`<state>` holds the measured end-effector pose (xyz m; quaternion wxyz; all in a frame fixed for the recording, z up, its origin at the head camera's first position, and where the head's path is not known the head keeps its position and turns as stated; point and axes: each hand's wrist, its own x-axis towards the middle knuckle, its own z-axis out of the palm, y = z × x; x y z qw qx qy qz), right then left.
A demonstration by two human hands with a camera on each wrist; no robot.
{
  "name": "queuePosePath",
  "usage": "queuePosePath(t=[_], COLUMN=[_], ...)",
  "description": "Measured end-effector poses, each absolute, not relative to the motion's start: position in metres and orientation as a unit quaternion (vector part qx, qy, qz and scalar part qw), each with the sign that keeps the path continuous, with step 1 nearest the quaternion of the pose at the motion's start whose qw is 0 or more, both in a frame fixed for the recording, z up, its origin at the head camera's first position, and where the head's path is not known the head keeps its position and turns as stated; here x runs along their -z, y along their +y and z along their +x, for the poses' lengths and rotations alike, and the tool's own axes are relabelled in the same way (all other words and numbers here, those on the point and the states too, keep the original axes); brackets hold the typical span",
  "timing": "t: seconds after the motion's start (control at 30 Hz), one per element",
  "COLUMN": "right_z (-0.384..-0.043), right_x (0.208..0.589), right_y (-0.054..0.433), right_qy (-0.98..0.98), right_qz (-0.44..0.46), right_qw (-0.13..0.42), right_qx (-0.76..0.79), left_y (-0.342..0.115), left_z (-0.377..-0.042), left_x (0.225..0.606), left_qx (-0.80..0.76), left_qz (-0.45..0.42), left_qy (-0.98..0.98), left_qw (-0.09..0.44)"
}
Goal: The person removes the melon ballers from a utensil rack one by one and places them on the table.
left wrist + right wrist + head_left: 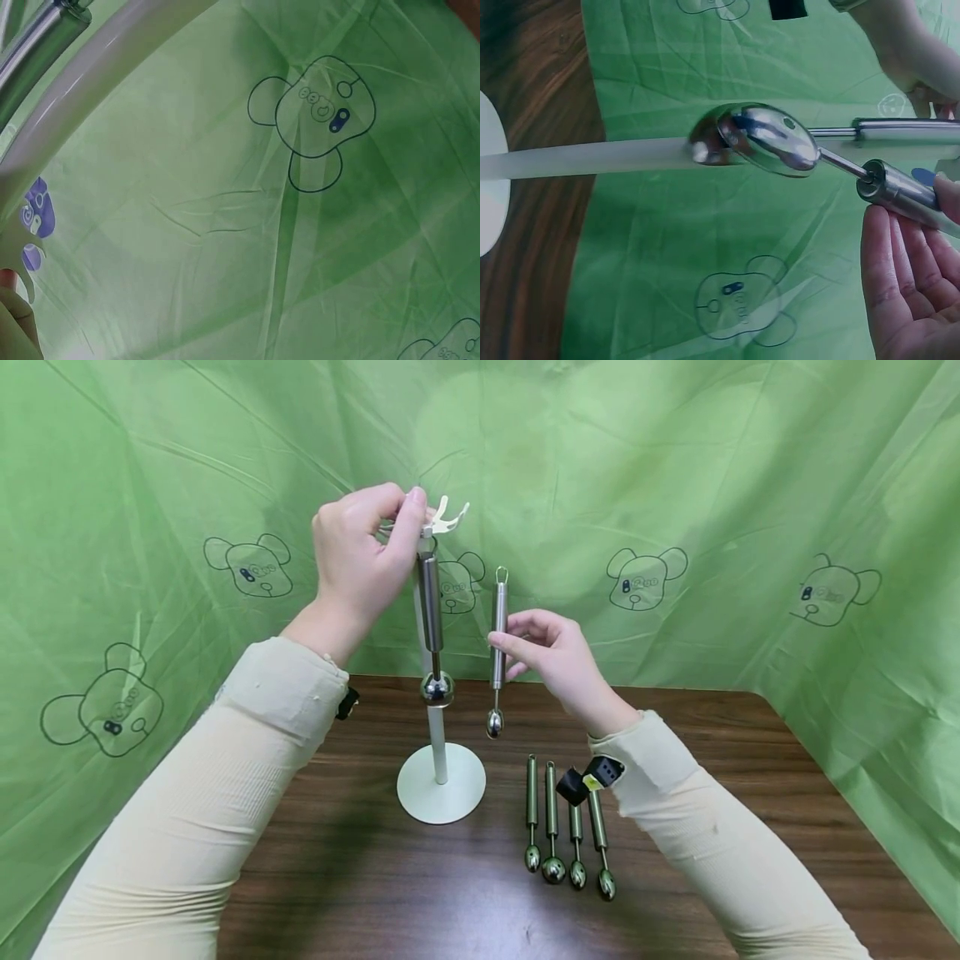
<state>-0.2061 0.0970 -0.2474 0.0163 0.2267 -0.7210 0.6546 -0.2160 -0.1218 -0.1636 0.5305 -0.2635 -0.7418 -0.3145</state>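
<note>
A white stand (450, 806) with a round base and curved hooks (450, 518) at its top is on the table. My left hand (356, 543) has its fingers curled at those hooks and pinches the stand's top. A metal melon baller (431, 610) with a round scoop hangs from the top, along the pole. Just right of it, my right hand (551, 647) holds another melon baller (499, 610) upright by its handle between thumb and fingers, loop up and scoop down. In the right wrist view its oval scoop (780, 142) overlaps the hanging one.
Several metal melon ballers (552, 827) lie side by side on the brown wooden table (337, 877), right of the stand and partly under the right wrist camera (596, 774). Green cloth (562, 460) with bear-head drawings encloses the back and sides.
</note>
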Motion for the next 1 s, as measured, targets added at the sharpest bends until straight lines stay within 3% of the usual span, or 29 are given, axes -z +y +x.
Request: queuePosePath(t=[1.0], right_z=[-0.21], right_x=[0.314], right_y=[0.1], right_qy=[-0.701], right_qz=[0.166], right_qw=[-0.023], right_qx=[-0.693], left_y=[-0.121], left_z=[-0.219], left_x=[0.167], left_qx=[0.313], left_qz=[-0.253], left_qy=[-0.737], left_qw=[0.544])
